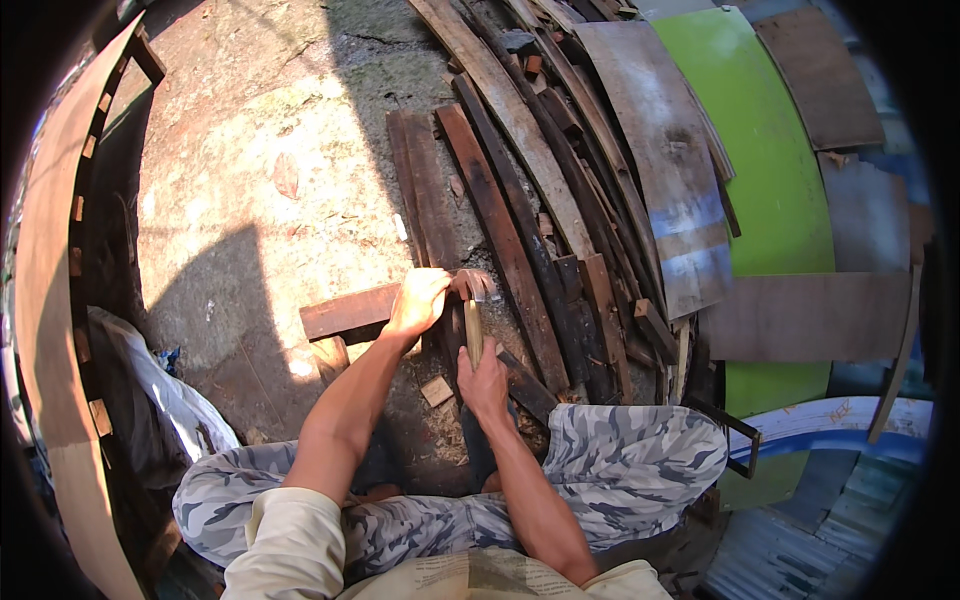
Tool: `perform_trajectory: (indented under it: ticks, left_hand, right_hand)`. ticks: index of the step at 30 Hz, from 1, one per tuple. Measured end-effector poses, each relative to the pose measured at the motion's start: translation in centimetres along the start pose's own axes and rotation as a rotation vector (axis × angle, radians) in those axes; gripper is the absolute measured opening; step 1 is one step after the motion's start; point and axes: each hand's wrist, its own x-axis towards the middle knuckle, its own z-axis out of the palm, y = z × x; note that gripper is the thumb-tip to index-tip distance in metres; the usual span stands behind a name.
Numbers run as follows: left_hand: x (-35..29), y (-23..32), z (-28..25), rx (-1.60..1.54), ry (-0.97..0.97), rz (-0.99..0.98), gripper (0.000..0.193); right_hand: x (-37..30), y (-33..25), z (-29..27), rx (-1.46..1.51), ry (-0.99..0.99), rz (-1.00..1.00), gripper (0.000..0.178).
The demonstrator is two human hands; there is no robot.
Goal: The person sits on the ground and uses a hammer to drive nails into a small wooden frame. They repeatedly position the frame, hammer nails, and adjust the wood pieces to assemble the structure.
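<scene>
My right hand [483,380] is wrapped round the light wooden handle of a hammer [474,335]. The hammer's head lies just right of my left hand, at the right end of a short reddish-brown wooden board [347,311]. On that end of the board my left hand [420,298] rests with its fingers closed together; what they pinch, if anything, is too small to make out. The board lies across a pair of long dark planks [425,190] on the ground. Below it are a small pale wood block [436,391] and wood shavings [450,432].
Long boards and beams [500,230] are stacked to the right, beside a grey sheet [655,150] and a green panel [770,150]. A slatted wooden frame [50,300] stands along the left. A white sack [165,385] lies near my left knee, on sunlit concrete [240,130].
</scene>
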Motion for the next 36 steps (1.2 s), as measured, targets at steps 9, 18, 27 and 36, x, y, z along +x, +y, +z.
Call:
perform_trajectory:
  ticks: [9,18,27,36]
  left_hand:
    - [0.3,0.5,-0.1,-0.011,-0.037,-0.002,0.015]
    - [0.2,0.2,-0.3,-0.014,-0.052,-0.009,0.014]
    - [0.0,0.4,-0.1,-0.008,-0.045,-0.003,0.014]
    - [0.2,-0.1,-0.2,-0.024,-0.047,0.01,0.017]
  right_hand:
    - [-0.5,0.4,0.2,-0.006,-0.016,0.018,0.03]
    - [-0.1,-0.6,-0.2,-0.04,-0.06,0.042,0.031]
    - [0.1,-0.5,-0.1,-0.017,-0.04,0.037,0.033]
    - [0.7,-0.4,-0.3,-0.006,0.006,0.011,0.032]
